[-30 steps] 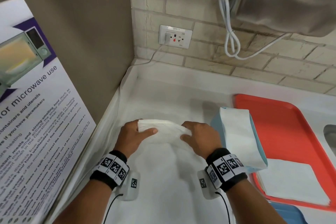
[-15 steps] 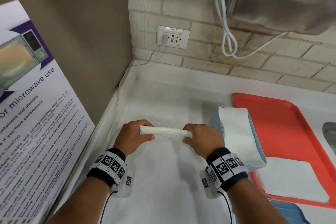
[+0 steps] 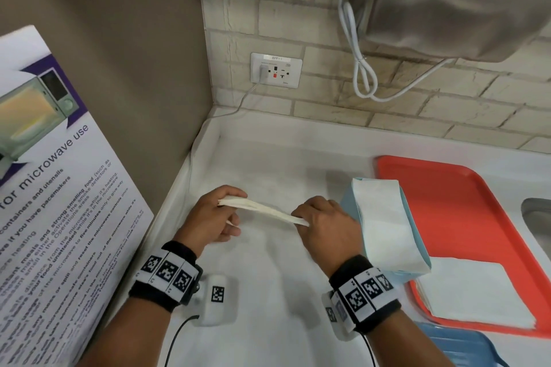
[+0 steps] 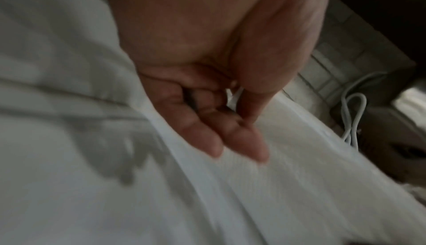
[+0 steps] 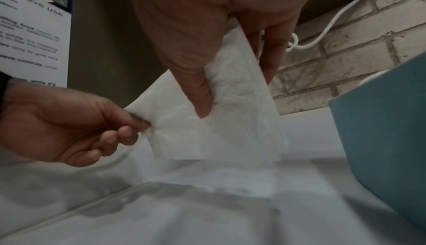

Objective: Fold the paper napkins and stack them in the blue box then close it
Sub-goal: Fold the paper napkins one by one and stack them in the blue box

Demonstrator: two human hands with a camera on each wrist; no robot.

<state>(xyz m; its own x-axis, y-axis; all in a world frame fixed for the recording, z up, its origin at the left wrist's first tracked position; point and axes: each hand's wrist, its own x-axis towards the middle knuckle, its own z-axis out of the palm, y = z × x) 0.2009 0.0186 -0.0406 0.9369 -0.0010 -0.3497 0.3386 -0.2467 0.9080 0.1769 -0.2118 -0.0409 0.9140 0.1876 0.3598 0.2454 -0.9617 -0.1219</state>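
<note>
A folded white paper napkin (image 3: 264, 210) (image 5: 232, 114) (image 4: 288, 157) hangs edge-up in the air between both hands, above the white counter (image 3: 268, 292). My left hand (image 3: 213, 217) (image 5: 76, 126) pinches its left end. My right hand (image 3: 325, 226) pinches its right end between thumb (image 5: 196, 77) and fingers. Just right of my right hand stands the blue box (image 3: 387, 226) (image 5: 382, 121), open, with white napkins showing inside it. A flat stack of unfolded napkins (image 3: 474, 295) lies on the red tray (image 3: 465, 205).
A microwave-use poster (image 3: 59, 202) leans along the left edge. The brick back wall carries a socket (image 3: 275, 70) and a looped white cable (image 3: 362, 68). A steel appliance (image 3: 465, 0) hangs overhead at right. A blue lid (image 3: 459, 345) lies at the bottom right, a sink edge (image 3: 536, 217) at far right.
The napkin has gone from a broad draped sheet to a thin folded strip seen edge-on. Both hands have lifted slightly and the strip now slopes down toward the right hand.
</note>
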